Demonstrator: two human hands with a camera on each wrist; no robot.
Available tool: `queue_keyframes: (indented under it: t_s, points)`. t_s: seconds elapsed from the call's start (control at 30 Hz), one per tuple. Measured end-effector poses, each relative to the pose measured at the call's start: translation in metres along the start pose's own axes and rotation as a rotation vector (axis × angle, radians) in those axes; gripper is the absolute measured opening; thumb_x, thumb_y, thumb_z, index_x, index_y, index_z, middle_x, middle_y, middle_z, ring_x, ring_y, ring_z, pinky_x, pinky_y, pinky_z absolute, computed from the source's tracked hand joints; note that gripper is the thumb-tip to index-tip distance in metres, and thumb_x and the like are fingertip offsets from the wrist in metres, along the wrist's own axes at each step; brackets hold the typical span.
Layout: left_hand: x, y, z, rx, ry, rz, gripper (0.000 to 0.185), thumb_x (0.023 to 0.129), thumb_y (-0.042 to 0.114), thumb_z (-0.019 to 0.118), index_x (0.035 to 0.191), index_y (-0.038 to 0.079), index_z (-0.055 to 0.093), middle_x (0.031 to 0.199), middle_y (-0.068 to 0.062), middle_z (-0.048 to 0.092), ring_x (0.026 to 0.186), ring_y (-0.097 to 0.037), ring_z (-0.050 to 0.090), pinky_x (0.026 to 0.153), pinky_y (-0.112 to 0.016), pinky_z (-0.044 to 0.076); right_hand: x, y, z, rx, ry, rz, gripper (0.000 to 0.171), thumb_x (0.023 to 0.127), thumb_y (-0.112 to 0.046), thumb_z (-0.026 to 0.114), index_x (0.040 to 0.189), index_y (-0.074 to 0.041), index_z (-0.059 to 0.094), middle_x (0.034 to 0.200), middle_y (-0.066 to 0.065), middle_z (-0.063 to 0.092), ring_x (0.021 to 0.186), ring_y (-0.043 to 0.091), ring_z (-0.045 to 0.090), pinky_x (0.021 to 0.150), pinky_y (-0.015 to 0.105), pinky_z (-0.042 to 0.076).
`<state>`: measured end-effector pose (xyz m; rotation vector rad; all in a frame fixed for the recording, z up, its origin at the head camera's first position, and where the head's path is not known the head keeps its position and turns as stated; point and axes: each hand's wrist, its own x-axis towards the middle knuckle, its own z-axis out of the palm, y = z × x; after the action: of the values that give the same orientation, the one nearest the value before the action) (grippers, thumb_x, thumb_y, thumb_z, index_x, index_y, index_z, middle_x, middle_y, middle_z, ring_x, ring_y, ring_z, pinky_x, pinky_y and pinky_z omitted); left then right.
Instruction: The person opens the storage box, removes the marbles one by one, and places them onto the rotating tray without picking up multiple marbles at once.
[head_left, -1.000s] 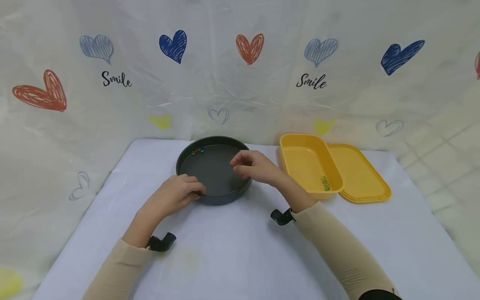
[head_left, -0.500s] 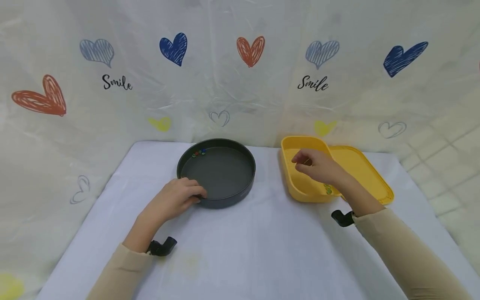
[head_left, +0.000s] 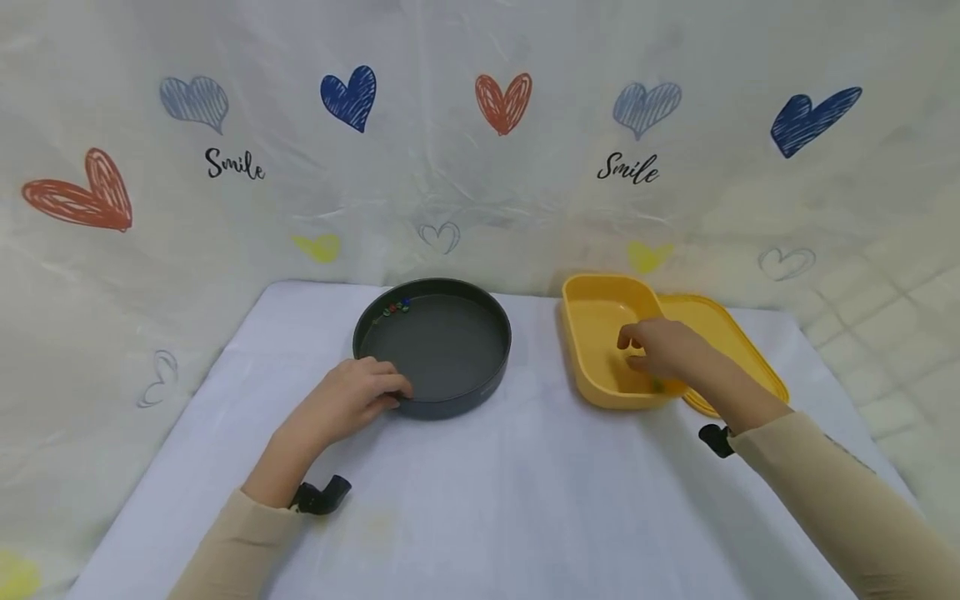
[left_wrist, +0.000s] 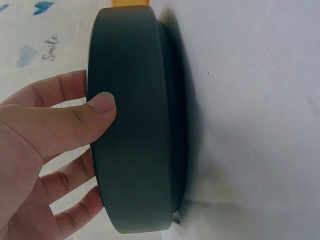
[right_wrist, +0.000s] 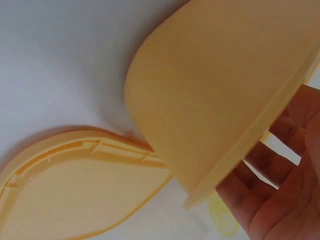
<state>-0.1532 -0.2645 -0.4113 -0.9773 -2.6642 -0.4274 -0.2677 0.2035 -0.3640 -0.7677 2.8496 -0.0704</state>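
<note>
1. Head view: my right hand (head_left: 663,350) has come off the dark round pan (head_left: 432,347) and across into the yellow tub (head_left: 600,333). A second ago it hovered over the pan's middle.
2. Right fingers (head_left: 630,340) are curled down inside the tub, near its front right corner where the green beads (head_left: 657,386) lie. Whether they pinch a bead I cannot tell; the hand hides it.
3. Right wrist view shows only the tub's outer wall (right_wrist: 210,95) and relaxed fingers (right_wrist: 270,175) beyond the rim. No grip visible.
4. Left hand (head_left: 352,398) unchanged: thumb (left_wrist: 102,107) pressed on the pan's outer wall (left_wrist: 132,125), fingers wrapped over the near rim, steadying it.
5. Coloured beads (head_left: 395,307) sit at the pan's far left edge, same as before.
6. The tub's lid (head_left: 738,358) lies flat on the counter (head_left: 480,483), touching the tub's right side.
7. My read: one transfer just ended, and the hand is back for another bead.
</note>
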Motion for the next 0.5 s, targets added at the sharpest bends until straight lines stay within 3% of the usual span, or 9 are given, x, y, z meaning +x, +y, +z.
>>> queue_keyframes:
  t_s: [0.27, 0.5]
  points:
    - [0.001, 0.002, 0.002, 0.007, -0.002, -0.003, 0.029, 0.079, 0.005, 0.082, 0.096, 0.027, 0.074, 0.094, 0.015, 0.068, 0.083, -0.011, 0.062, 0.073, -0.031, 0.051, -0.003, 0.003, 0.009, -0.038, -0.171, 0.054, 0.021, 0.092, -0.005, 0.061, 0.11, -0.013, 0.068, 0.094, 0.009, 0.063, 0.079, 0.026, 0.054, 0.075, 0.04, 0.049]
    - [0.001, 0.002, 0.0, 0.01, -0.002, -0.015, 0.029, 0.08, 0.006, 0.082, 0.097, 0.028, 0.074, 0.094, 0.016, 0.069, 0.084, -0.01, 0.063, 0.074, -0.031, 0.051, 0.001, 0.005, 0.013, -0.084, -0.116, 0.031, 0.02, 0.089, -0.001, 0.057, 0.1, -0.015, 0.066, 0.084, 0.006, 0.057, 0.072, 0.024, 0.051, 0.067, 0.036, 0.043]
